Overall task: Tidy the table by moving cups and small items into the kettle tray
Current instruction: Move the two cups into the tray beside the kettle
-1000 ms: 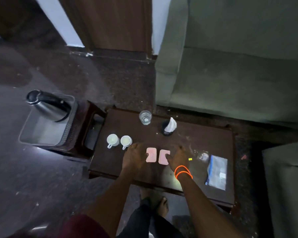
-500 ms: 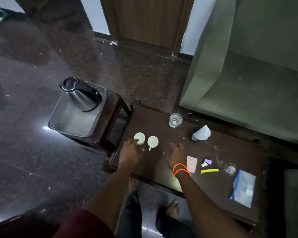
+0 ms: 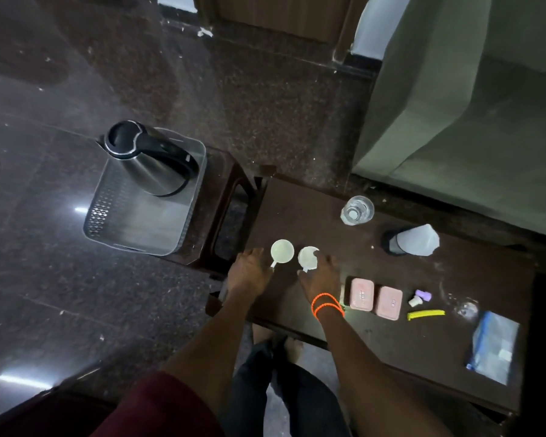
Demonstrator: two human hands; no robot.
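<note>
Both arms reach forward, left hand (image 3: 249,272) and right hand (image 3: 320,274) low, fingers loosely spread.

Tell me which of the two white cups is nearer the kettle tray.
The left white cup, by the left hand; the other cup, under the right hand's fingers, sits farther from the kettle tray.

Premises: a domestic or guest-room sitting area. Evidence follows. A grey-green upholstered sofa (image 3: 473,127) stands along the far side of a low, dark wooden worktop (image 3: 391,335). The floor (image 3: 60,294) is dark polished speckled stone, reflecting ceiling lights. A wooden door (image 3: 281,14) with white wall either side lies beyond. A steel electric kettle (image 3: 148,159) sits in a grey plastic tray (image 3: 133,228) on a small dark side stool (image 3: 227,197). Refreshment items rest on the worktop: two white cups (image 3: 282,251), a drinking glass (image 3: 357,210), two pink sachets (image 3: 375,298). No industrial or office fittings visible.
</note>
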